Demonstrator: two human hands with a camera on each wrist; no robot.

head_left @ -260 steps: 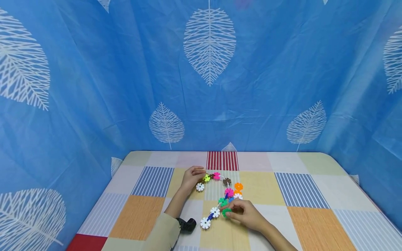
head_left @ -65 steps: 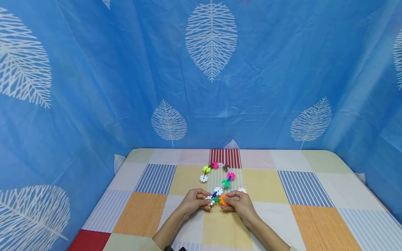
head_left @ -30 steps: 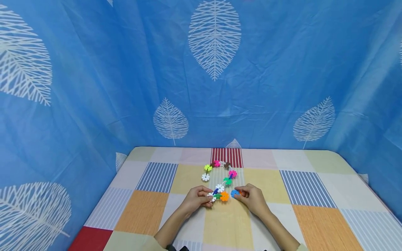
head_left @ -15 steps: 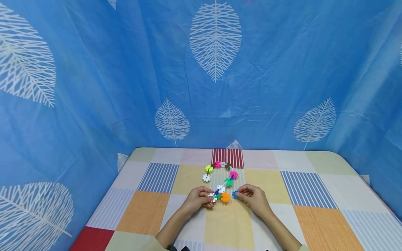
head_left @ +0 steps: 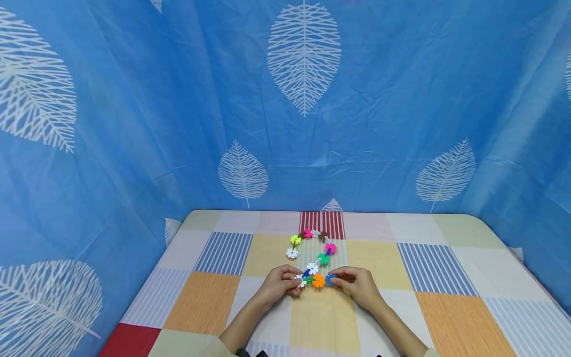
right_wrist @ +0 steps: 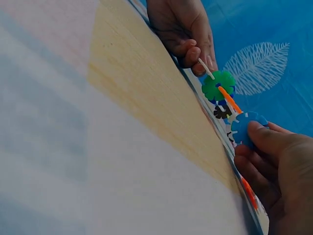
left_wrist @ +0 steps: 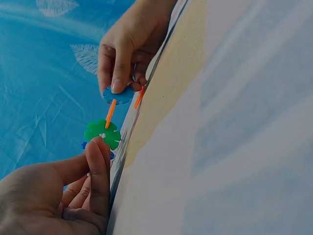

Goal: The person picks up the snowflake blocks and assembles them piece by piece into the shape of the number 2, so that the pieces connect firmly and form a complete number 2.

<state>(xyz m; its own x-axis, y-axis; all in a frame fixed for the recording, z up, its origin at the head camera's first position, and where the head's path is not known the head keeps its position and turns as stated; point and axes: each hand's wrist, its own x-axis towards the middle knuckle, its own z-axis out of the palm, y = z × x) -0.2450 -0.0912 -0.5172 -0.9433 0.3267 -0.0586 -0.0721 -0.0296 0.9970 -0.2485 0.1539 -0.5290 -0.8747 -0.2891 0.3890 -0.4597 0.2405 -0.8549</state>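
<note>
Flower-shaped interlocking discs form a curved chain on the table, running from a white disc (head_left: 292, 253) past a pink disc (head_left: 308, 233) and down to the near row. My left hand (head_left: 278, 286) pinches the white disc (head_left: 300, 281) at that row's left end. A green disc (head_left: 308, 280) and an orange disc (head_left: 318, 280) follow it. Between thumb and fingers, my right hand (head_left: 360, 285) pinches a blue disc (head_left: 330, 279). The blue disc (right_wrist: 247, 128) meets the edge-on orange disc (right_wrist: 231, 100) in the right wrist view; how deep their slots engage is unclear.
A separate orange disc (right_wrist: 248, 192) lies under the right hand in the right wrist view; the hand hides that spot in the head view. A patchwork cloth (head_left: 446, 312) covers the table. Blue leaf-print curtains (head_left: 379, 99) stand around its back and sides.
Green and orange discs have joined the near end of the chain. My right hand let go of the orange disc, took the blue one and brought it left against the orange. My left hand stays put lately.
</note>
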